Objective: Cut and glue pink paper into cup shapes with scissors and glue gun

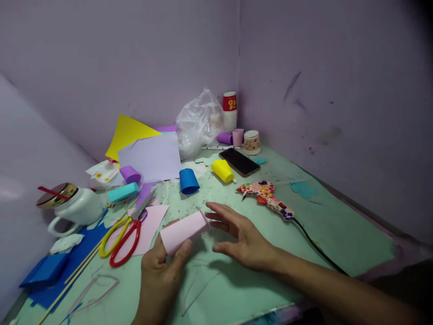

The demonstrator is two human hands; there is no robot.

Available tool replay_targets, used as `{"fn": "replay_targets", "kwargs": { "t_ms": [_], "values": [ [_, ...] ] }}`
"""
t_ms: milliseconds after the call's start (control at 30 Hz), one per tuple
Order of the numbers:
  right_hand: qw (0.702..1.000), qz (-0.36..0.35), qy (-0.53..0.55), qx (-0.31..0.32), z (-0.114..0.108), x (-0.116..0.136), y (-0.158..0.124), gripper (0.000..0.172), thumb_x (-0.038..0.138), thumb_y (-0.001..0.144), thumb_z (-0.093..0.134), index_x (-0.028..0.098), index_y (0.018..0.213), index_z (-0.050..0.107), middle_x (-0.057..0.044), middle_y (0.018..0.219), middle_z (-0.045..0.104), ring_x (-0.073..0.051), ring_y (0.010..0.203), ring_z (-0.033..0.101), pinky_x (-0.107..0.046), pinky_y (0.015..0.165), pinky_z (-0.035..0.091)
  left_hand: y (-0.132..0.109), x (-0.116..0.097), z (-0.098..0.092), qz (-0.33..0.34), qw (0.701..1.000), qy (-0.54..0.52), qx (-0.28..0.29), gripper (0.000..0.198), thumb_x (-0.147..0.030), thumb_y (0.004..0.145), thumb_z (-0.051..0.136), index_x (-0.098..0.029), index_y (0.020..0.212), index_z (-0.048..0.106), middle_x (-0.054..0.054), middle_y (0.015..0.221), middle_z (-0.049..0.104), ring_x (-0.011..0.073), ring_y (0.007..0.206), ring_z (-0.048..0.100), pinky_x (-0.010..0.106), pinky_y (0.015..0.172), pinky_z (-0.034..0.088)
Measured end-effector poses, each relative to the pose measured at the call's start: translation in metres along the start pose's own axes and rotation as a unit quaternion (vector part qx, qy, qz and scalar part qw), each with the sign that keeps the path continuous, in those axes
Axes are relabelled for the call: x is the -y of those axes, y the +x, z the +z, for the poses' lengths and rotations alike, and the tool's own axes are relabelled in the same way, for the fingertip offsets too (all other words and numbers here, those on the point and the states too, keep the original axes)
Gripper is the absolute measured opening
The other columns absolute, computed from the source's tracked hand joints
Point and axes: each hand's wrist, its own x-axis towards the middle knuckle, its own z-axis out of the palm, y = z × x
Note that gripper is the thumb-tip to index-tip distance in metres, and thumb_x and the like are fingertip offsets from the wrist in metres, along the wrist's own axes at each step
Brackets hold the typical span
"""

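A pink paper cone-shaped tube [184, 231] lies on its side in my left hand [164, 268], thumb in front and fingers behind. My right hand [241, 237] is just right of the tube's narrower end, fingers spread and nothing in them. Beyond the hands stand a blue paper cup shape [189, 181] and a yellow one [222, 171] lying tilted. A floral-patterned hot glue gun [265, 195] rests on the table to the right of them. Scissors with yellow and red handles [126, 239] lie left of my left hand on pink paper [154, 225].
At left are a white teapot-like mug [81, 205], wooden sticks [79, 271] and blue paper [81, 253]. Behind are lilac paper [152, 155], a plastic bag [199, 122], stacked paper cups [230, 119] and a phone [239, 161]. The glue gun's black cord [318, 248] runs toward the front right.
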Motion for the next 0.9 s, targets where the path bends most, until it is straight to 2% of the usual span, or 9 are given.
{"fn": "replay_targets", "kwargs": {
  "t_ms": [67, 133, 267, 367, 467, 600, 733, 900],
  "values": [
    [0.997, 0.053, 0.057, 0.018, 0.0, 0.002, -0.001, 0.065, 0.017, 0.078, 0.069, 0.022, 0.138, 0.045, -0.015, 0.141, 0.05, -0.025, 0.124, 0.055, -0.048, 0.107, 0.042, 0.0, 0.0, 0.003, 0.016, 0.999, 0.007, -0.031, 0.038, -0.049, 0.075, 0.067, -0.02, 0.099, 0.072, 0.006, 0.092, 0.074, 0.0278, 0.091, 0.067, 0.041, 0.087, 0.051],
    [0.99, 0.067, 0.098, 0.072, 0.001, 0.004, -0.001, 0.059, 0.012, 0.082, 0.061, 0.022, 0.138, 0.046, -0.013, 0.141, 0.053, -0.023, 0.127, 0.053, -0.049, 0.108, 0.039, 0.0, -0.001, 0.005, 0.033, 0.999, 0.018, -0.038, 0.034, -0.048, 0.078, 0.065, -0.021, 0.097, 0.072, 0.005, 0.093, 0.072, 0.0256, 0.088, 0.066, 0.038, 0.083, 0.052],
    [0.976, 0.067, 0.139, 0.155, 0.004, 0.003, -0.002, 0.074, -0.002, 0.074, 0.052, 0.028, 0.141, 0.041, -0.006, 0.149, 0.044, -0.019, 0.134, 0.045, -0.049, 0.111, 0.033, 0.004, -0.004, 0.008, 0.063, 0.995, 0.076, -0.02, 0.03, -0.046, 0.081, 0.061, -0.02, 0.087, 0.074, 0.006, 0.085, 0.07, 0.0224, 0.077, 0.065, 0.035, 0.073, 0.053],
    [0.973, 0.077, 0.141, 0.168, 0.004, 0.001, -0.002, 0.083, -0.004, 0.068, 0.049, 0.028, 0.144, 0.035, -0.004, 0.154, 0.036, -0.018, 0.138, 0.039, -0.048, 0.113, 0.028, 0.007, -0.007, 0.009, 0.077, 0.992, 0.101, -0.023, 0.028, -0.043, 0.082, 0.059, -0.019, 0.081, 0.073, 0.007, 0.081, 0.068, 0.0212, 0.073, 0.063, 0.035, 0.068, 0.054],
    [0.971, 0.079, 0.149, 0.17, 0.003, 0.002, -0.002, 0.085, -0.002, 0.064, 0.048, 0.025, 0.144, 0.036, -0.004, 0.154, 0.035, -0.019, 0.139, 0.036, -0.048, 0.115, 0.026, 0.008, -0.01, 0.01, 0.097, 0.99, 0.101, -0.035, 0.024, -0.039, 0.081, 0.059, -0.019, 0.081, 0.073, 0.006, 0.079, 0.067, 0.0198, 0.071, 0.063, 0.033, 0.066, 0.054],
    [0.967, 0.081, 0.169, 0.174, 0.002, 0.004, -0.002, 0.088, 0.0, 0.059, 0.047, 0.025, 0.143, 0.039, -0.002, 0.153, 0.037, -0.021, 0.14, 0.035, -0.048, 0.116, 0.024, 0.006, -0.009, 0.011, 0.105, 0.989, 0.102, -0.032, 0.021, -0.037, 0.082, 0.06, -0.02, 0.082, 0.073, 0.006, 0.08, 0.067, 0.0186, 0.072, 0.063, 0.032, 0.067, 0.055],
    [0.956, 0.121, 0.205, 0.171, 0.003, 0.003, -0.002, 0.09, -0.002, 0.058, 0.046, 0.024, 0.144, 0.039, -0.001, 0.155, 0.033, -0.021, 0.143, 0.028, -0.042, 0.119, 0.02, 0.006, -0.006, 0.011, 0.105, 0.99, 0.088, -0.04, 0.02, -0.035, 0.082, 0.06, -0.02, 0.085, 0.072, 0.006, 0.086, 0.068, 0.0186, 0.079, 0.065, 0.031, 0.071, 0.055],
    [0.949, 0.132, 0.225, 0.176, 0.005, 0.006, -0.004, 0.093, -0.004, 0.056, 0.043, 0.028, 0.144, 0.039, 0.003, 0.157, 0.029, -0.02, 0.145, 0.023, -0.04, 0.12, 0.016, 0.008, -0.003, 0.013, 0.116, 0.988, 0.096, -0.043, 0.018, -0.033, 0.082, 0.06, -0.02, 0.081, 0.073, 0.006, 0.085, 0.067, 0.0176, 0.077, 0.063, 0.031, 0.071, 0.054]
  ]
}}
